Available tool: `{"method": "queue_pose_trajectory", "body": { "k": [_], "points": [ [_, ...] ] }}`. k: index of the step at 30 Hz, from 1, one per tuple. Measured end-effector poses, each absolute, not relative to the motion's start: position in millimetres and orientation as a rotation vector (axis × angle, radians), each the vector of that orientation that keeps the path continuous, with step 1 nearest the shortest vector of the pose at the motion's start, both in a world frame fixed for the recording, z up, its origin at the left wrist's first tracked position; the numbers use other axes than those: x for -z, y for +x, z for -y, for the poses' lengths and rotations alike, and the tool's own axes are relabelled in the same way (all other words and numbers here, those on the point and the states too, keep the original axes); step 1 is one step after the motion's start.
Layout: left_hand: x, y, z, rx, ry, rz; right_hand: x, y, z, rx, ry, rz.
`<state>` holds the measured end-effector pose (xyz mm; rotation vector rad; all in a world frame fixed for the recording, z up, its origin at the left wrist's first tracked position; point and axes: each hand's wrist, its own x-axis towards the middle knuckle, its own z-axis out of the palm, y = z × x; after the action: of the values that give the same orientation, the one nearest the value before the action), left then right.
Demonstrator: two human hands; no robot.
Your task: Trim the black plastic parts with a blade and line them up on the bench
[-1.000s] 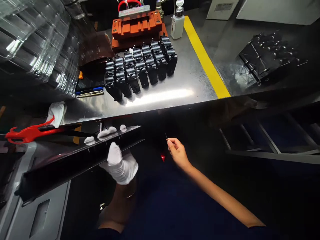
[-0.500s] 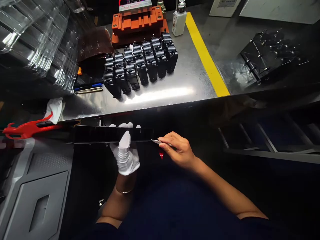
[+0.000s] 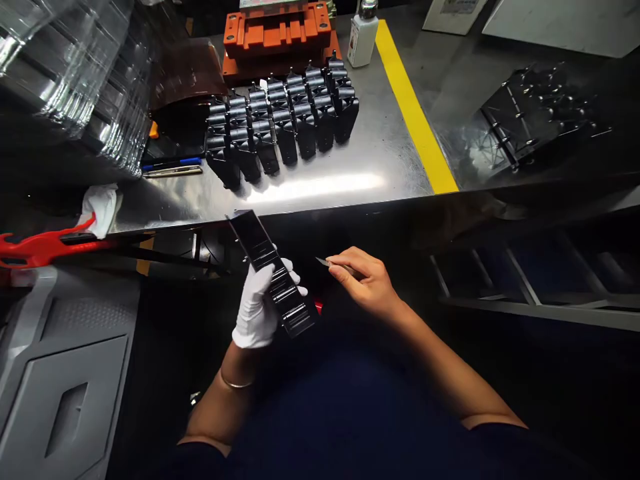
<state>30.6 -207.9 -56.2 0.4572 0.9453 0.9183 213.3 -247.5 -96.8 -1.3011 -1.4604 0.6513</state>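
A long black plastic part (image 3: 257,243) with shiny cross ribs slants in front of me, its far end up near the bench edge. My left hand (image 3: 257,303), in a white glove, is closed around its middle, thumb on the near side and fingertips showing past the other edge. To the right, my bare right hand (image 3: 363,273) pinches a slim craft knife (image 3: 324,262), its pointed blade towards the part but apart from it. Most of the knife's handle is hidden in my fingers.
On the metal bench (image 3: 310,190) stand several rows of black parts (image 3: 283,120) before an orange fixture (image 3: 277,30). A white pump bottle (image 3: 363,37) and yellow tape (image 3: 415,107) lie beyond. At left are stacked clear trays (image 3: 85,87), a red tool (image 3: 45,248) and a grey bin (image 3: 65,393).
My left hand has turned the black part from lying level to a steep slant, with its ribbed face showing. The knife has drawn away from the part's end, slightly up and right.
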Motion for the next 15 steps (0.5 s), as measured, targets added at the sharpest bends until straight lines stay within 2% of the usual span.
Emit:
{"method": "queue_pose_trajectory", "body": {
  "k": [5,15],
  "points": [
    [65.1,35.3,194.9,-0.930,0.426,-1.165,81.4,212.3,268.2,-0.861,-1.075,1.754],
    [69.9,27.6,199.8,-0.881,0.611,-1.163,86.4,212.7,258.0,-0.803,-1.070,1.840]
  ]
}}
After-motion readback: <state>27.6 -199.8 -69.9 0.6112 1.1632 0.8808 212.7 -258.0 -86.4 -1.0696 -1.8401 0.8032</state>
